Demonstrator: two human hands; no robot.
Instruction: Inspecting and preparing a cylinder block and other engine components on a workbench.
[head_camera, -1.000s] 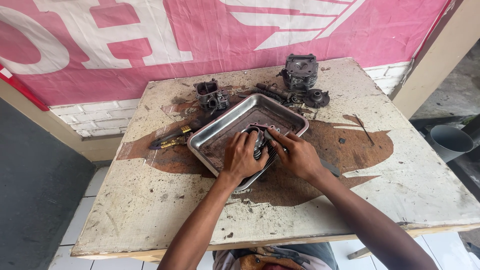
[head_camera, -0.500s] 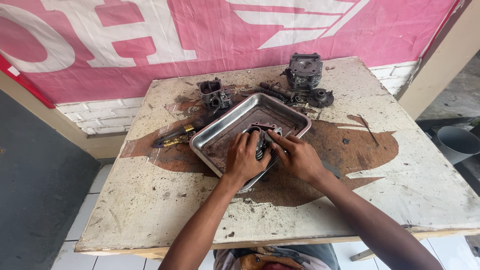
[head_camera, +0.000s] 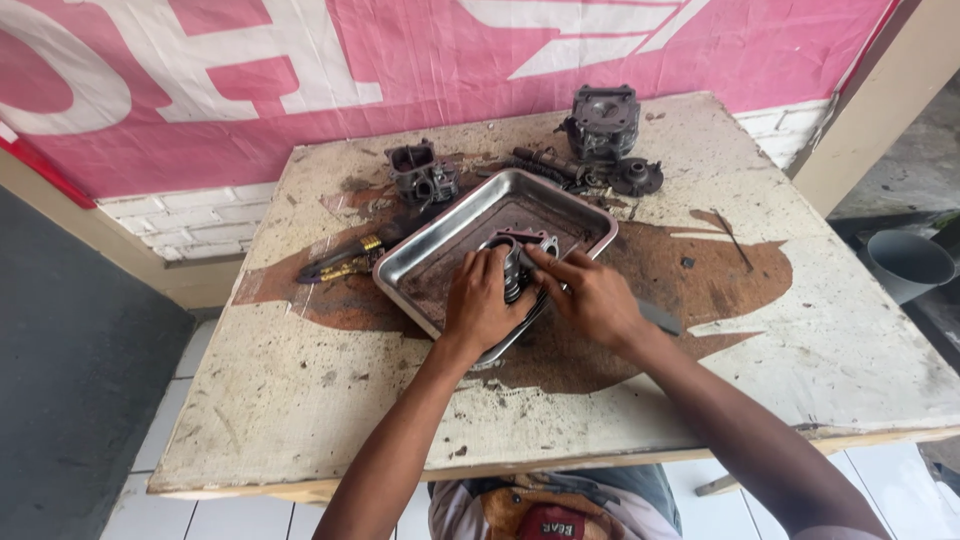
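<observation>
2 hands working a dark engine part inside the steel tray.
The left hand is gripping the part, fingers curled over it; the right hand is pinching its edge. The greasy part could be slipping and tipping the tray near the stained table middle. Versus 0.5 s earlier, the grips are looking unchanged.

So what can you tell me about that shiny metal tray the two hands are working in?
The shiny rectangular metal tray looks like steel, with rounded corners and a raised rim. It lies flat but turned at an angle on the stained white wooden table, over a dark brown patch. Its floor is smeared with grime. The left hand and right hand meet over its near end, gripping a small dark metal engine part inside it.
</observation>
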